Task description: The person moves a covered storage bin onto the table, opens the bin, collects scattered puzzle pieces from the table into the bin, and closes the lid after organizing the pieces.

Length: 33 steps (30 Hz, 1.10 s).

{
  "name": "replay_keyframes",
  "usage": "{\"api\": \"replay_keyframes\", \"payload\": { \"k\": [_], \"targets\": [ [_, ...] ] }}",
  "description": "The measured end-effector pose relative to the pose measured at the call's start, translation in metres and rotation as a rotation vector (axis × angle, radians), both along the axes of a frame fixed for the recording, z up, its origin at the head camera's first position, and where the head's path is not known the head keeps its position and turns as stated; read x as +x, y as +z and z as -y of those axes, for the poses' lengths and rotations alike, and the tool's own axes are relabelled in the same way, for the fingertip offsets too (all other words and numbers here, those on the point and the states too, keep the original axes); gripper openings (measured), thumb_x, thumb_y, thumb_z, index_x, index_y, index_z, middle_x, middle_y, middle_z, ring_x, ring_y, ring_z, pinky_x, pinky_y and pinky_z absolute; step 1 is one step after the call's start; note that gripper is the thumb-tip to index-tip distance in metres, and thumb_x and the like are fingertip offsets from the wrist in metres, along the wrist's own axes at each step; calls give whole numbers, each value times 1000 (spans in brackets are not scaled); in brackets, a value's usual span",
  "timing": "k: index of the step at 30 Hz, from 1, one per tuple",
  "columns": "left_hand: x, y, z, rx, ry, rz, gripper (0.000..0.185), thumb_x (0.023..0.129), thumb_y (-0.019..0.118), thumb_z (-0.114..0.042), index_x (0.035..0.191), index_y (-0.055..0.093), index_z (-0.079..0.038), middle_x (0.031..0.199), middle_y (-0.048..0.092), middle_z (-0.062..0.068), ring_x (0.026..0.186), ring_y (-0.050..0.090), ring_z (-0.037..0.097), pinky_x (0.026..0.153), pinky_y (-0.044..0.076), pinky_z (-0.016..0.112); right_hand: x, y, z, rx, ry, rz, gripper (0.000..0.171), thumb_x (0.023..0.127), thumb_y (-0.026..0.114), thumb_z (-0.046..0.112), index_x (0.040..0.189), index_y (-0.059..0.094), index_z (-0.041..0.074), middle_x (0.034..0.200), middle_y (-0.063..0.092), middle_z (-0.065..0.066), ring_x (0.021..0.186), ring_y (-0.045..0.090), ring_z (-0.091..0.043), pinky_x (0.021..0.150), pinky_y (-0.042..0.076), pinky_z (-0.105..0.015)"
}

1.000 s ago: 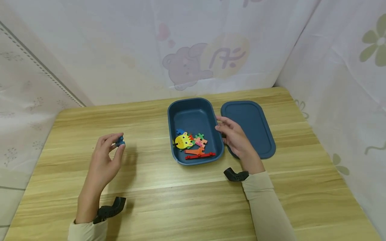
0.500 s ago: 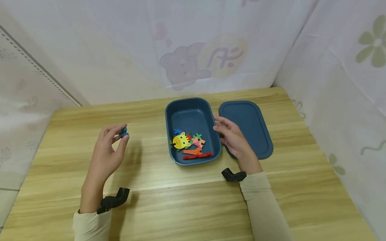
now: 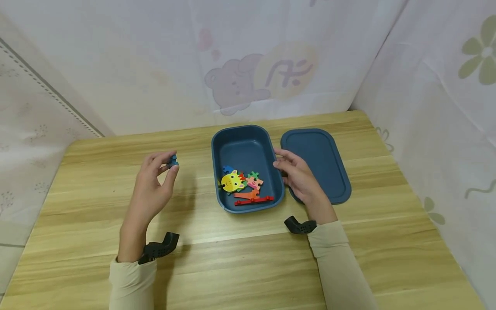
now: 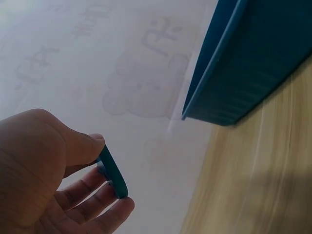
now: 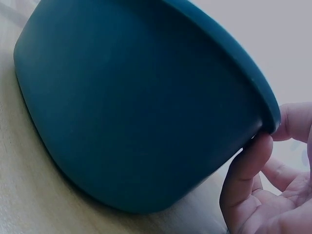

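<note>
In the head view my left hand [image 3: 151,189] is raised over the left part of the table, left of the box. It pinches a small blue puzzle piece [image 3: 172,161] between thumb and fingers; the left wrist view shows this piece [image 4: 113,175] edge-on. A dark blue rectangular box [image 3: 248,148] stands in the middle. My right hand [image 3: 300,178] holds the box's right side, thumb and fingertips at its rim [image 5: 270,109]. Inside the box, toward the near end, lie a yellow giraffe-face piece [image 3: 232,181], a pink piece [image 3: 255,182], an orange piece [image 3: 246,195] and a red strip [image 3: 253,201].
The matching blue lid [image 3: 321,159] lies flat on the wooden table [image 3: 217,267], right of the box and partly behind my right hand. Printed curtains [image 3: 155,64] hang beyond the table's back edge and at its sides. A black wrist camera [image 3: 159,248] sits on each wrist.
My left hand has moved right and slightly away from me, bringing the blue puzzle piece closer to the box. The right hand stays at the box's rim; the view has shifted slightly.
</note>
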State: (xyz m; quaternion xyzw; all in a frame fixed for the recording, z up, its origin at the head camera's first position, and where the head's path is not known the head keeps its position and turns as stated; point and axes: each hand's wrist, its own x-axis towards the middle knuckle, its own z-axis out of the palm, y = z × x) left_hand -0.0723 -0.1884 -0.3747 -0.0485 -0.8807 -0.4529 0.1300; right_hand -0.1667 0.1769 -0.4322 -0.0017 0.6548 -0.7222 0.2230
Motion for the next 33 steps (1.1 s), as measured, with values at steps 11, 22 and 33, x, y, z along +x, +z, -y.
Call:
{"api": "replay_keyframes", "payload": {
  "k": [11,22,33],
  "targets": [
    [-7,0,-13,49,-37,-13,38,106,59,-4,144,60,2,140,52,20,128,57,33,114,52,51,1,1,2,22,5,10,57,108,54,12,163,39,13,142,53,-6,91,62,-8,70,55,-20],
    [-15,-5,-29,44,-82,-21,41,105,63,-5,145,60,-1,142,53,18,128,58,31,114,53,52,1,-3,-2,45,3,15,58,109,55,15,164,38,14,152,46,-3,93,60,-6,71,53,-19],
    [-17,-7,-38,68,-94,-21,41,103,66,-5,144,62,-3,139,55,16,127,60,30,111,56,50,-1,-2,-1,47,4,9,58,109,55,15,164,37,14,134,51,4,91,57,-6,72,52,-20]
  ]
}}
